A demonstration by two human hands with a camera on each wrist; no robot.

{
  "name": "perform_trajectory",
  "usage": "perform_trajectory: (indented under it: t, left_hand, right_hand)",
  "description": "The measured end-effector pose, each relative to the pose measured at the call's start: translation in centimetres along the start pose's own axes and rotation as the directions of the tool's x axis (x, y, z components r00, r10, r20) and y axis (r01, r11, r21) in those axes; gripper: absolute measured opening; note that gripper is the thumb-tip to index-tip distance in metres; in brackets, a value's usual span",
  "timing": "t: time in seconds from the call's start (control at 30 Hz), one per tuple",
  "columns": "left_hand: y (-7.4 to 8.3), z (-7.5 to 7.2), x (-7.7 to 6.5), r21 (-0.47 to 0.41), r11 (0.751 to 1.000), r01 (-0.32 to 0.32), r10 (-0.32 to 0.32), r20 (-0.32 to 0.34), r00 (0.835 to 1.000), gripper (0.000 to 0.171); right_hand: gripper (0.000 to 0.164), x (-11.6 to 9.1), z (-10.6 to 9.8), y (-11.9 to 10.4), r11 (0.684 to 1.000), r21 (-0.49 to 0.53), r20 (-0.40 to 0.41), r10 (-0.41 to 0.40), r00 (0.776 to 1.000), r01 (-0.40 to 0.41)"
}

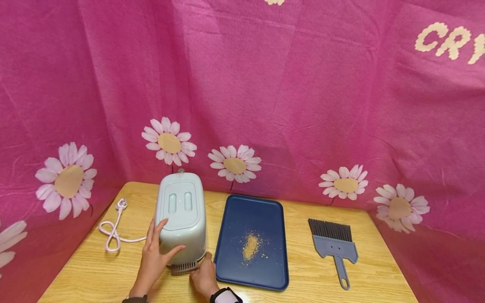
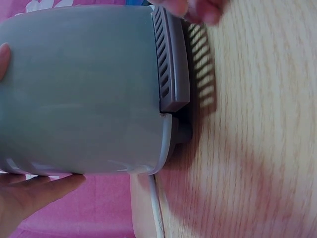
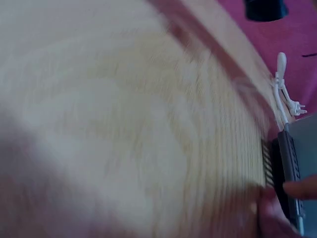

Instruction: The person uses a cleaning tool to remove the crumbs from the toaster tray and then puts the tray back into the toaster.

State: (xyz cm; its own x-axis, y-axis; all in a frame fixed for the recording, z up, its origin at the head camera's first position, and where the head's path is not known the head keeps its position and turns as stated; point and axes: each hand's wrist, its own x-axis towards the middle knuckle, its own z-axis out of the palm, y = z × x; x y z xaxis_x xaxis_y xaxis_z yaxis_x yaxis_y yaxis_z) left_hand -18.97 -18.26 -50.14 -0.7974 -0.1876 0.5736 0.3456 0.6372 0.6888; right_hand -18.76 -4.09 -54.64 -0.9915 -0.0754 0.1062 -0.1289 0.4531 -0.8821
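A pale blue-green toaster [image 1: 182, 219] with two recesses in its top stands at the left of the table. My left hand [image 1: 153, 254] rests on it, with straight fingers along its left side and the thumb across the front. Low at its front, a slotted grey-brown crumb tray [image 2: 171, 62] sticks out a little from the base. My right hand [image 1: 204, 273] pinches the right end of this crumb tray between thumb and finger. In the right wrist view, the finger and thumb lie on either side of the crumb tray [image 3: 291, 158].
A dark blue tray [image 1: 261, 219] with a pile of crumbs [image 1: 251, 247] lies right of the toaster. Farther right is a grey hand brush [image 1: 335, 245] with black bristles. The white power cord [image 1: 118, 229] loops at the left, and a pink curtain [image 1: 265, 105] surrounds the table.
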Motion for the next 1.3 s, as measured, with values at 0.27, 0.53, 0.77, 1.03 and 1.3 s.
perform_trajectory:
  t: [0.27,0.53,0.77,1.03,1.3]
  left_hand:
    - [0.1,-0.1,0.0,0.007,0.999,0.035,-0.035,0.017,0.999,0.085]
    - [0.3,-0.1,-0.1,0.009,0.999,0.048,-0.048,0.015,0.999,0.085]
    - [0.3,-0.1,0.0,0.007,1.000,0.024,-0.024,0.000,1.000,0.085]
    - [0.2,-0.2,0.1,0.014,1.000,0.012,-0.012,-0.010,1.000,0.086]
    - [0.2,-0.1,0.1,0.017,1.000,0.000,0.001,-0.024,1.000,0.086]
  right_hand:
    - [0.098,1.4,-0.4,0.1,0.975,-0.176,0.086,-0.123,0.989,0.137]
    - [0.102,1.9,-1.1,0.8,0.979,-0.135,0.202,-0.125,0.971,0.154]
    - [0.099,1.9,-1.1,1.2,0.982,-0.092,0.167,-0.150,0.974,0.167]
    - [0.099,2.0,-1.0,1.1,0.973,-0.140,0.146,-0.162,0.976,0.183]
    - [0.112,2.5,-1.1,1.4,0.956,-0.195,0.159,-0.192,0.968,0.221]
